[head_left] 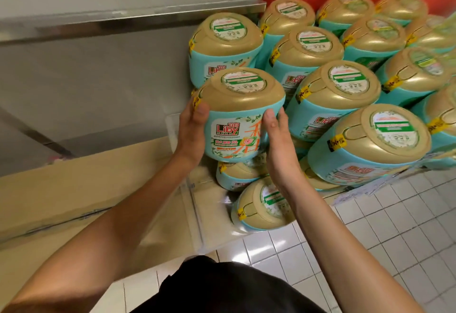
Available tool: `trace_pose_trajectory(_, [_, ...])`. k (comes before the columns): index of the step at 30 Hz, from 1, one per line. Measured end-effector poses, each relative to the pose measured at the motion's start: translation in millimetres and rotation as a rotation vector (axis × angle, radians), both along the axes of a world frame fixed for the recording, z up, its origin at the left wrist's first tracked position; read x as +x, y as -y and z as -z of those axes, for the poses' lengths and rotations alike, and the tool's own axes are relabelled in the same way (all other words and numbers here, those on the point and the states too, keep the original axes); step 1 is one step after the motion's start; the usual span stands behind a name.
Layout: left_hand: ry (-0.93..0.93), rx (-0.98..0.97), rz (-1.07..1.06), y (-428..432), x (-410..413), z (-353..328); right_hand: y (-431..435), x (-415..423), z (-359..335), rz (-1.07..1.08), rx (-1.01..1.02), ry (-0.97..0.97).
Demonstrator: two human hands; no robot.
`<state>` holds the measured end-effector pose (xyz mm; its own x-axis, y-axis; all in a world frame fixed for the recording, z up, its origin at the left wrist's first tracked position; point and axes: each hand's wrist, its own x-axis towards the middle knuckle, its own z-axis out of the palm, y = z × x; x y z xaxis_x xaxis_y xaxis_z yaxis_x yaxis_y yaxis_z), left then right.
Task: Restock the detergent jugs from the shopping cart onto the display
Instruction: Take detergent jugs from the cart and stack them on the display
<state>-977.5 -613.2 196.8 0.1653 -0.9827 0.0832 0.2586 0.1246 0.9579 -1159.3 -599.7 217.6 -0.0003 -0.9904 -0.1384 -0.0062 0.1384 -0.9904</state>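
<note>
Steadiness matters: left hand [191, 130] and right hand [278, 145], fingers clamped on the Liby detergent jug [240, 115] at the front-left of the stacked jugs [328, 100], should lower it level, label outward, snug against them.

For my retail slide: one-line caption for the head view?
The left hand and right hand hold a gold-lidded teal detergent tub beside the stacked display tubs.
</note>
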Motion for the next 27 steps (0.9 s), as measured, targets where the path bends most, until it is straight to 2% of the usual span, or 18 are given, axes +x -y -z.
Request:
trace_pose_trajectory(8, [0.016,-0.14,0.035,33,17,13,10,1,0,-0.061,-0.115,-0.103])
trace_pose_trajectory(12, [0.096,-0.211,0.061,47,18,12,20,2,1,-0.086,-0.123,-0.128])
trace_pose_trajectory(17, [0.284,-0.296,0.123,59,15,14,17,18,10,-0.045,-0.167,-0.263])
trace_pose_trajectory(21, [0.406,-0.331,-0.072,57,15,12,14,26,13,-0.016,-0.184,-0.307])
trace_pose_trajectory(23, [0.399,-0.3,-0.093,55,15,16,13,26,14,0.002,-0.194,-0.328])
trace_pose_trajectory(27, [0.293,-0.234,0.055,56,12,27,14,27,16,0.071,-0.201,-0.368])
